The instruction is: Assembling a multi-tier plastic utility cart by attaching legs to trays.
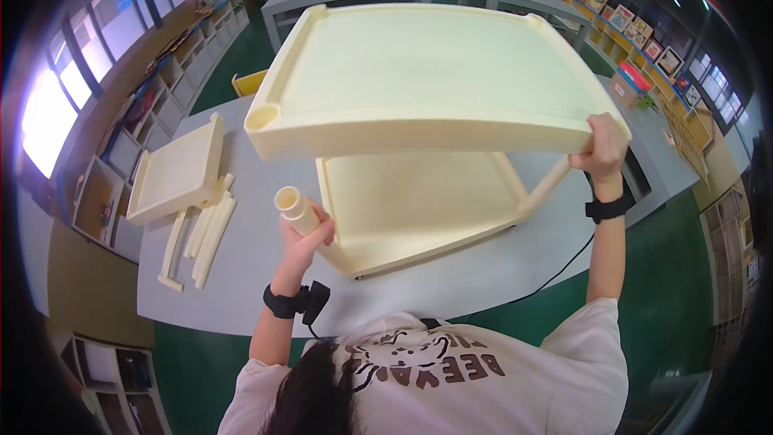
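Observation:
A large cream plastic tray shelf (427, 64) is tilted above the table, its near left corner raised. My right hand (602, 149) is closed round its near right corner, where a cream tube (549, 185) runs down to a lower tray shelf (427, 201). That lower shelf lies on the grey table beneath. My left hand (310, 234) is wrapped round an upright cream tube (296, 208) at the lower shelf's near left corner. The tube's open top stands apart from the round corner socket (262, 117) of the upper shelf. The far corners' supports are hidden.
On the table's (258, 298) left lie a smaller cream tray (179, 169), several loose tubes (213, 242) and a cream T-ended bar (173, 250). A black cable (555, 274) crosses the right side. A red-lidded container (630, 84) stands at the far right.

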`<state>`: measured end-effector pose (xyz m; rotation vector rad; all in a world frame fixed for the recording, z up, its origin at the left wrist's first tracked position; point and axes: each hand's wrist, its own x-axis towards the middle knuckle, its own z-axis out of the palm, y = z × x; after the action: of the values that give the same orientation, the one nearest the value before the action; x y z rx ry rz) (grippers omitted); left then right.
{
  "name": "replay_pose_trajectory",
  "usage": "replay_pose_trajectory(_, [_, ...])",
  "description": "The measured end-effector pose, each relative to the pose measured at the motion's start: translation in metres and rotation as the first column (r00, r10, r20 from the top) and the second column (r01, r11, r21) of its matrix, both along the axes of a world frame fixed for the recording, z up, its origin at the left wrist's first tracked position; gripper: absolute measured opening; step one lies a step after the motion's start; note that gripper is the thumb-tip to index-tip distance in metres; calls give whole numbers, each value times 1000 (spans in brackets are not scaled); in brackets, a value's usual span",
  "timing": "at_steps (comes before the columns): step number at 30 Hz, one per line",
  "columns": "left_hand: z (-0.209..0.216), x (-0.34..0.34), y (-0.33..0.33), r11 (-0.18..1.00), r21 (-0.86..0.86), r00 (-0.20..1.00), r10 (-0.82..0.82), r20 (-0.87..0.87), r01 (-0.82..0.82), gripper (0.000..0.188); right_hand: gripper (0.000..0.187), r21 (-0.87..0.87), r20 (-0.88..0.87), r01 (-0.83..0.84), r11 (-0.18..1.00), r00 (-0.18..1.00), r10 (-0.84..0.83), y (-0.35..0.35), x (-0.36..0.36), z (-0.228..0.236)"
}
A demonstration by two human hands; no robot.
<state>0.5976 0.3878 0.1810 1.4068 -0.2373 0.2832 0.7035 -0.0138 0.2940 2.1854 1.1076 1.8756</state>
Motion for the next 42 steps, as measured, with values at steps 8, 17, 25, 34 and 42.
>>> replay_pose_trajectory(8, [-5,5,21,988,-85,991,130,33,-126,16,27,30,-27,-35,999,999,36,9,2,-14])
replay_pose_trajectory(17, [-6,11,39,960,-92,957,274,99,-266,16,27,18,13,-87,996,996,87,12,13,-9])
replay_pose_trajectory(25, [-1,12,43,961,-70,955,275,109,-268,16,25,47,9,-94,994,996,94,18,33,-8])
replay_pose_trajectory(34, [2,10,36,929,-147,925,359,127,-340,19,24,81,-19,-158,984,987,160,24,31,-10])
replay_pose_trajectory(42, [-6,13,47,957,-77,946,289,149,-280,19,24,74,-11,-156,985,988,157,25,36,-15])
